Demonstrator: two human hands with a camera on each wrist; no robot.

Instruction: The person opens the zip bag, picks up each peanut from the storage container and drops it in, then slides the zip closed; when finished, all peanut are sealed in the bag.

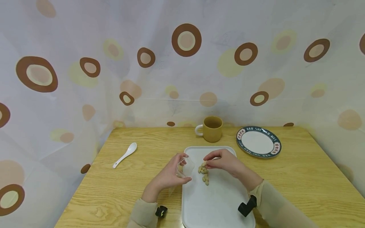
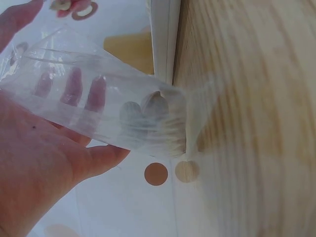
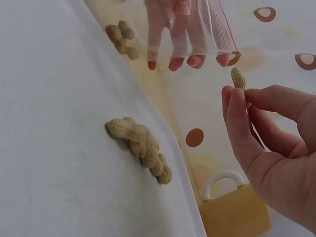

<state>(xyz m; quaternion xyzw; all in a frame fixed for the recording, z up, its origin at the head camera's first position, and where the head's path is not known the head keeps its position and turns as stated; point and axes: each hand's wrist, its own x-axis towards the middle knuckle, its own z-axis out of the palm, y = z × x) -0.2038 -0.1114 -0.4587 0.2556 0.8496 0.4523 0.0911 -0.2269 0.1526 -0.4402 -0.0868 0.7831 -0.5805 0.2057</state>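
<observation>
My left hand (image 1: pixel 170 173) holds a clear plastic zip bag (image 1: pixel 188 167) over the left edge of the white tray (image 1: pixel 216 202), fingers and thumb spread around its mouth. Several peanuts (image 2: pixel 155 108) lie at the bottom of the bag, seen through the plastic in the left wrist view. Between thumb and fingertips, my right hand (image 1: pixel 226 162) pinches a single peanut (image 3: pixel 238 78), raised near the bag's opening. Below it, a small pile of peanuts (image 3: pixel 140 143) rests on the tray.
Behind the tray stands a mustard-yellow mug (image 1: pixel 212 129) with a white handle. To its right lies a plate (image 1: pixel 258 142) with a dark green lettered rim. A white spoon (image 1: pixel 125 155) is on the wooden table (image 1: pixel 94 196) at left. Patterned cloth (image 1: pixel 159 79) hangs behind.
</observation>
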